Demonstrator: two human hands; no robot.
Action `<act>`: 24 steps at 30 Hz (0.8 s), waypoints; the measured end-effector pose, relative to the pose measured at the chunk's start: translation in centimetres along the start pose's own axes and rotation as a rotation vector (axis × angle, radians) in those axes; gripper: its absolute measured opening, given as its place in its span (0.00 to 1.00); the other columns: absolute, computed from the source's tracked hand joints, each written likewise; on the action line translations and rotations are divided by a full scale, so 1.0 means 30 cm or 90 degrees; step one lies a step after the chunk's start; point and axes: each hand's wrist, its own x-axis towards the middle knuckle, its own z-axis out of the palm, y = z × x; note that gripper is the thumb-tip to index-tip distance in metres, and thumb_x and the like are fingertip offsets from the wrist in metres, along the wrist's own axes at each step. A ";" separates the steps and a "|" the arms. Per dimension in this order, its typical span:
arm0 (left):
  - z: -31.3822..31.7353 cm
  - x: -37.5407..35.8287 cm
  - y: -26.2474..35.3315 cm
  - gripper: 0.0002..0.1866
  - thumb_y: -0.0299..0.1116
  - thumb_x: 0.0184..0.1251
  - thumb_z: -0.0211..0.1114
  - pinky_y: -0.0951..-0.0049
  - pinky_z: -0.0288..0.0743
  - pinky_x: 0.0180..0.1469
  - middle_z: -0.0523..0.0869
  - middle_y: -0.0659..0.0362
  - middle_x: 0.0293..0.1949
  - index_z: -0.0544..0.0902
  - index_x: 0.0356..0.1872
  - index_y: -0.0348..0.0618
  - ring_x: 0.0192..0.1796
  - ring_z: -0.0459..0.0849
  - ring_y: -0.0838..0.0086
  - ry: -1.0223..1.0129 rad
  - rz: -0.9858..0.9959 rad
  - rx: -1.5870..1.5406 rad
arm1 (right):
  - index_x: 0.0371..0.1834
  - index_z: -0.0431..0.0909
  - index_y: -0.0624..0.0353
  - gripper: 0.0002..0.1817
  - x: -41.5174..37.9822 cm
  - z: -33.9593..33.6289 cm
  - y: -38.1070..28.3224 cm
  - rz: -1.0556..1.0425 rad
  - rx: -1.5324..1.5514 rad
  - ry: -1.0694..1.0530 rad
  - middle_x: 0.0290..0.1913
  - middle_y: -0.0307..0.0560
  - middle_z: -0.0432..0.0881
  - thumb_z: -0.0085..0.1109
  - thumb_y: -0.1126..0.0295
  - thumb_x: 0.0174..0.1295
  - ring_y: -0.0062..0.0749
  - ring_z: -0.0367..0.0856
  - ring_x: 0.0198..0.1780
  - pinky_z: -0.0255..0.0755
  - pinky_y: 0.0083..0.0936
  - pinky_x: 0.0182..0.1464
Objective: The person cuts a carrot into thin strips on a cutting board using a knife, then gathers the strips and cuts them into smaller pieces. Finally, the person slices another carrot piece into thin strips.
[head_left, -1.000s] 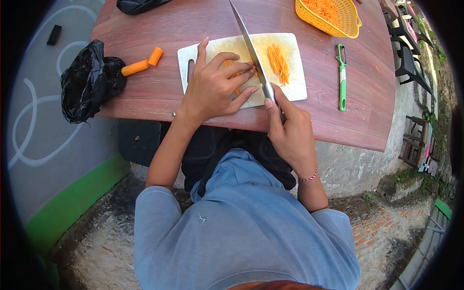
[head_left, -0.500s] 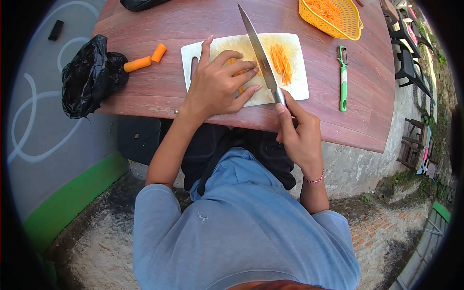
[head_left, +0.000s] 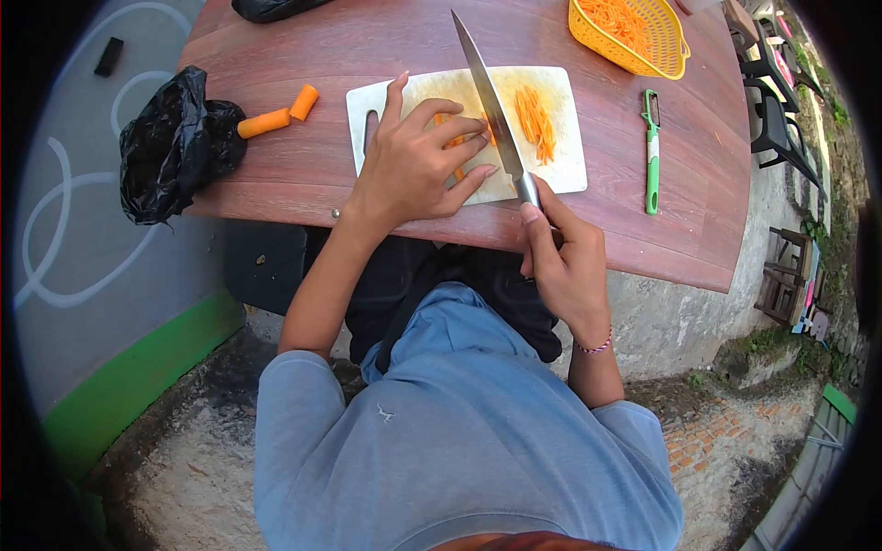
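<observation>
The kitchen knife (head_left: pixel 493 103) sat slightly farther right over the white cutting board (head_left: pixel 562 92) than a second earlier, when its blade was right up against the left fingertips; over the last half second it had barely shifted. That narrow gap suggested a lull between cuts, with the carrot pieces (head_left: pixel 457 172) kept in place.

These pieces lay mid-board beneath the left hand (head_left: pixel 418 165), partly hidden, with orange showing between its fingers and in the gap beside the blade. That hand's fingers were spread and arched, little finger jutting toward the far side, thumb on the near side; whether they gripped a piece or merely pressed down, I could not tell. The right hand (head_left: pixel 570 253) was wrapped around the knife handle at the near edge of the table (head_left: pixel 606 220), the blade slanting far and left.

Right of the blade, a pile of carrot strips (head_left: pixel 535 124) lay on the board, looking unchanged. Farther right was a green-handled peeler (head_left: pixel 652 170), and at the far right a yellow basket (head_left: pixel 620 61) of shredded carrot (head_left: pixel 617 26). Two carrot chunks (head_left: pixel 265 124) lay left, beside a black plastic bag (head_left: pixel 179 147).
</observation>
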 end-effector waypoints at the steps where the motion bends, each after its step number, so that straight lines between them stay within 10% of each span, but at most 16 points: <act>1: -0.001 0.000 0.000 0.17 0.50 0.67 0.78 0.28 0.53 0.83 0.95 0.66 0.51 0.98 0.45 0.49 0.60 0.89 0.65 0.000 0.000 0.000 | 0.72 0.82 0.66 0.21 -0.001 -0.001 -0.003 0.016 -0.007 -0.008 0.24 0.56 0.78 0.61 0.68 0.81 0.27 0.76 0.22 0.73 0.31 0.30; 14: -0.002 0.002 -0.005 0.18 0.51 0.68 0.77 0.27 0.53 0.83 0.96 0.66 0.50 0.98 0.46 0.49 0.60 0.89 0.64 -0.006 -0.001 -0.004 | 0.70 0.82 0.70 0.21 -0.027 0.028 -0.009 -0.048 -0.089 0.014 0.35 0.71 0.86 0.62 0.69 0.80 0.65 0.90 0.37 0.81 0.46 0.39; 24: 0.002 0.000 -0.001 0.17 0.50 0.68 0.78 0.27 0.52 0.83 0.96 0.65 0.49 0.98 0.47 0.49 0.61 0.89 0.64 -0.002 -0.008 -0.007 | 0.68 0.82 0.69 0.19 0.104 0.043 -0.041 -0.102 -0.120 0.025 0.35 0.73 0.87 0.59 0.68 0.81 0.70 0.89 0.40 0.81 0.49 0.40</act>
